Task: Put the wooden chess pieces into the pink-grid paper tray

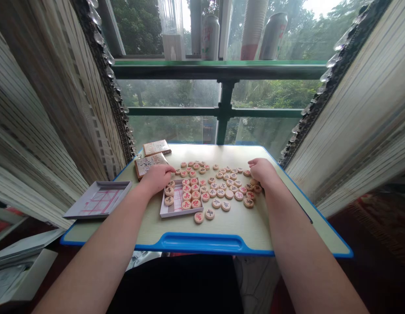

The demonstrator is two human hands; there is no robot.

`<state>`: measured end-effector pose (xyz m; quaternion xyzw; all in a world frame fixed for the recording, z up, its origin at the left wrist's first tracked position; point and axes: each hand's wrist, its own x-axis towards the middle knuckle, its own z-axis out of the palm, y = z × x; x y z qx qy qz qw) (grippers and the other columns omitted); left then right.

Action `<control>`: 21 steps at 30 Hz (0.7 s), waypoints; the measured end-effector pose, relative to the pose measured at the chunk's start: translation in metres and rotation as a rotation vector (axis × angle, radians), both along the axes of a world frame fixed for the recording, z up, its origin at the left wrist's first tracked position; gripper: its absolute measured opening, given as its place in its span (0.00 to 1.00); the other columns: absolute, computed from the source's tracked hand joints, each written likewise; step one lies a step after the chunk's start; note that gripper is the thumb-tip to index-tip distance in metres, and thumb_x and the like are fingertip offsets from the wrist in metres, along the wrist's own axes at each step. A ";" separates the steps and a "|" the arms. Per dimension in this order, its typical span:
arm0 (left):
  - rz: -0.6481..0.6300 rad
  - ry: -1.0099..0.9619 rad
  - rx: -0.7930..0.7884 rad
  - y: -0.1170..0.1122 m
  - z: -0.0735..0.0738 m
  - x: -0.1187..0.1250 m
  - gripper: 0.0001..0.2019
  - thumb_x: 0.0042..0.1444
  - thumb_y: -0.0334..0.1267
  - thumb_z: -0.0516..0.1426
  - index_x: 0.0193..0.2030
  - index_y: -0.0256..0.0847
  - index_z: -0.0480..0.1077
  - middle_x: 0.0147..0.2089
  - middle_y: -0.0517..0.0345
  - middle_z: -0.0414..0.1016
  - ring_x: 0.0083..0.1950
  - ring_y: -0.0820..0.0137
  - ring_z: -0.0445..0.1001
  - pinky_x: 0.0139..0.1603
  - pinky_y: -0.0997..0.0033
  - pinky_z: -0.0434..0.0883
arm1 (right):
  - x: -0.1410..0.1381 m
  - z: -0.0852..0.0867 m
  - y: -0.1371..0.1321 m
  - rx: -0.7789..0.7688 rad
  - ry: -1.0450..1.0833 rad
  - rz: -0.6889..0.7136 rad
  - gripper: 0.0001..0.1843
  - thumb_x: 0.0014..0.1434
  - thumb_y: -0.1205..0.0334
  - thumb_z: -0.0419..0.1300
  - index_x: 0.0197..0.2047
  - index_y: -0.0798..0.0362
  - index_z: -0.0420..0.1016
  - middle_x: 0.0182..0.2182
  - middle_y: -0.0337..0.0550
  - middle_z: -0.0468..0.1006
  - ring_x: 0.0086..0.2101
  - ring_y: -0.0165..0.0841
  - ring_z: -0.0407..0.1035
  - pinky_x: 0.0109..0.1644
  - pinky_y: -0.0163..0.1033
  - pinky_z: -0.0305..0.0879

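Several round wooden chess pieces (222, 183) with red or black characters lie spread over a small lap table (235, 226) with a blue rim. A shallow white box (176, 210) in front of me holds several of them. My left hand (156, 178) rests on the box's far left corner, fingers curled, pointing toward the pieces. My right hand (263, 171) lies at the right end of the spread, fingers curled over pieces there. What either hand holds is hidden.
A white box lid (99, 199) with a red grid hangs over the table's left edge. Two patterned boxes (153, 156) lie at the far left. Bamboo blinds flank a green-framed window (223, 109), with cans and cups on its sill.
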<state>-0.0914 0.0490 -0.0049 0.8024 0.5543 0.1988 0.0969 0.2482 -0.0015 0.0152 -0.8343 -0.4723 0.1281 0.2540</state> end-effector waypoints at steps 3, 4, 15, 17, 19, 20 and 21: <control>-0.046 -0.003 -0.012 -0.001 0.000 0.001 0.20 0.55 0.40 0.47 0.46 0.43 0.77 0.50 0.55 0.77 0.52 0.62 0.73 0.54 0.67 0.67 | -0.004 -0.001 0.002 -0.053 -0.005 0.046 0.23 0.50 0.74 0.57 0.51 0.57 0.76 0.44 0.52 0.78 0.36 0.36 0.73 0.35 0.34 0.65; -0.072 0.000 -0.030 -0.002 0.001 0.002 0.21 0.56 0.43 0.46 0.47 0.43 0.76 0.51 0.55 0.77 0.52 0.62 0.73 0.54 0.67 0.67 | -0.006 -0.001 0.001 -0.069 -0.007 0.066 0.23 0.50 0.73 0.57 0.51 0.57 0.76 0.44 0.51 0.79 0.36 0.35 0.73 0.35 0.33 0.64; -0.081 0.054 -0.078 -0.004 0.005 0.003 0.32 0.60 0.56 0.38 0.40 0.39 0.77 0.44 0.48 0.79 0.48 0.59 0.74 0.47 0.66 0.68 | -0.022 0.007 -0.007 -0.173 -0.077 0.231 0.25 0.52 0.72 0.55 0.53 0.50 0.75 0.35 0.48 0.80 0.28 0.33 0.72 0.31 0.34 0.63; -0.085 0.055 -0.069 -0.004 0.006 0.004 0.32 0.60 0.56 0.37 0.40 0.39 0.77 0.44 0.48 0.79 0.47 0.59 0.74 0.47 0.66 0.68 | -0.024 0.006 -0.009 -0.165 -0.089 0.275 0.26 0.53 0.72 0.54 0.54 0.49 0.74 0.33 0.47 0.80 0.25 0.31 0.70 0.30 0.33 0.63; -0.086 0.045 -0.062 -0.004 0.005 0.004 0.32 0.60 0.55 0.37 0.40 0.39 0.77 0.44 0.49 0.79 0.47 0.60 0.74 0.47 0.66 0.68 | -0.025 0.005 -0.008 -0.156 -0.114 0.323 0.26 0.52 0.73 0.53 0.54 0.47 0.75 0.36 0.46 0.80 0.25 0.30 0.70 0.31 0.33 0.63; -0.087 0.039 -0.061 -0.004 0.005 0.004 0.31 0.60 0.55 0.37 0.40 0.40 0.77 0.44 0.49 0.79 0.47 0.60 0.74 0.48 0.66 0.68 | -0.025 0.003 -0.008 -0.154 -0.128 0.342 0.26 0.52 0.73 0.53 0.52 0.47 0.76 0.38 0.47 0.80 0.26 0.30 0.70 0.32 0.32 0.63; -0.088 0.032 -0.062 -0.004 0.004 0.004 0.31 0.60 0.55 0.38 0.41 0.40 0.77 0.44 0.50 0.79 0.48 0.60 0.74 0.48 0.66 0.68 | -0.025 0.002 -0.007 -0.149 -0.138 0.359 0.26 0.52 0.73 0.53 0.51 0.47 0.76 0.40 0.46 0.79 0.28 0.30 0.71 0.33 0.32 0.63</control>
